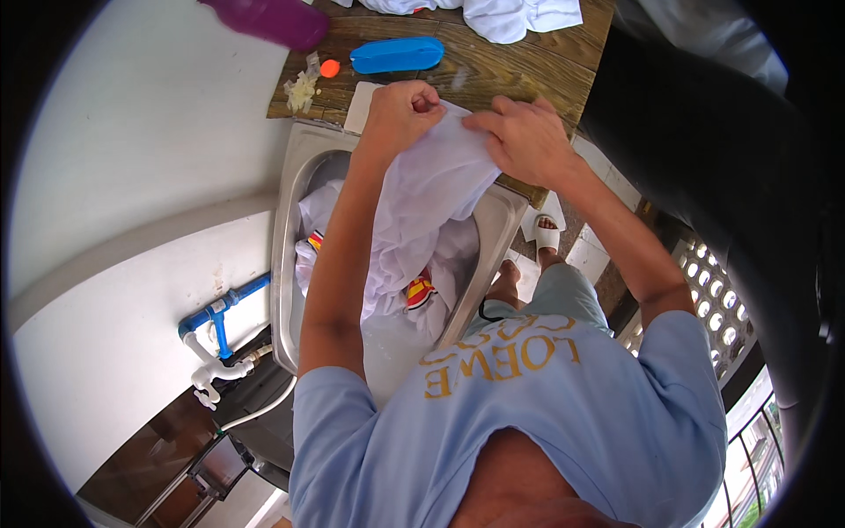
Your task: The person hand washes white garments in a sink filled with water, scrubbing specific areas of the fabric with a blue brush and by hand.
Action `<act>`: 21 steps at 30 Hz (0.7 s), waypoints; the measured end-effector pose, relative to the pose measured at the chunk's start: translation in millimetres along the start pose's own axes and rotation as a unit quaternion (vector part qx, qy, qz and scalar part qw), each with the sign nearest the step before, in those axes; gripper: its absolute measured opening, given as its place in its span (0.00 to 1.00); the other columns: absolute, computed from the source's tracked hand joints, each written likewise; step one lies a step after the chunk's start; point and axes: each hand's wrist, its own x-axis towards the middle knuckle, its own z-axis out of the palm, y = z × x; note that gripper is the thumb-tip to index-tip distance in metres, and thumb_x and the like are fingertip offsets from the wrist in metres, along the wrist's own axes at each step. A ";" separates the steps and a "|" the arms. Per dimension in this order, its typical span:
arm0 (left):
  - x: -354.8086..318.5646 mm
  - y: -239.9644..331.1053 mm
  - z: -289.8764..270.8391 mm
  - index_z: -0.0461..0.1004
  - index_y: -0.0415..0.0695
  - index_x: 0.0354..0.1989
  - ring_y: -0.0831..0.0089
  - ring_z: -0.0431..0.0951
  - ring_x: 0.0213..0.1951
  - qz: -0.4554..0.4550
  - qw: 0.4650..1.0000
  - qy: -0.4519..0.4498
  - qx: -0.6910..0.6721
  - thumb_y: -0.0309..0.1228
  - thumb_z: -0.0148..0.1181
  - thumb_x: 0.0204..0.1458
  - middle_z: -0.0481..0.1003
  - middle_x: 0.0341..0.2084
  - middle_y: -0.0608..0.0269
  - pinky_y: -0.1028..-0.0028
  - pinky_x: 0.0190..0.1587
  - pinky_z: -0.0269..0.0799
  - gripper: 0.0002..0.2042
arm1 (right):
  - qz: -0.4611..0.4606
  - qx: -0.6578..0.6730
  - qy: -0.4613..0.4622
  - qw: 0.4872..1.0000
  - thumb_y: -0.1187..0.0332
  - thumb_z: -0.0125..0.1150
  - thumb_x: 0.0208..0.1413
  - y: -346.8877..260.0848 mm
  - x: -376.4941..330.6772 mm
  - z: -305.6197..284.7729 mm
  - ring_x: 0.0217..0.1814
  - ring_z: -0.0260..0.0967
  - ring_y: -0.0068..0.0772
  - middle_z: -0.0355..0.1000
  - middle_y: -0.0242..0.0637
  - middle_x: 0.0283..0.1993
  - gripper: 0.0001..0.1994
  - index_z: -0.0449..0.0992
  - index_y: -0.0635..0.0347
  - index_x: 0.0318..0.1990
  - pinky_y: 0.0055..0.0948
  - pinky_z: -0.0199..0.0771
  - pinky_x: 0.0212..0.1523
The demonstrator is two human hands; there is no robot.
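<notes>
A wet white garment hangs stretched from both hands down into a metal sink. My left hand is closed on its upper edge, thumb against curled fingers. On the other side, my right hand grips the edge between thumb and fingers, palm down above the wooden counter. The garment's lower part lies bunched in the sink with more white cloth. Two patches of red, yellow and black show there, one near the middle and one beside my left forearm.
On the wooden counter lie a blue oblong plastic object, an orange cap and pale crumbled pieces. A purple container and white cloth are farther back. A white tap and blue pipe stand left of the sink.
</notes>
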 end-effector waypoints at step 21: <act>5.1 -1.6 -5.0 0.75 0.40 0.30 0.84 0.72 0.19 -0.067 0.995 -0.078 -0.020 0.26 0.62 0.47 0.73 0.19 0.69 0.83 0.21 0.68 0.04 | 0.041 0.039 0.104 0.993 0.59 0.59 0.50 -3.5 8.8 32.9 0.28 0.70 0.30 0.73 0.27 0.24 0.06 0.75 0.47 0.30 0.33 0.57 0.37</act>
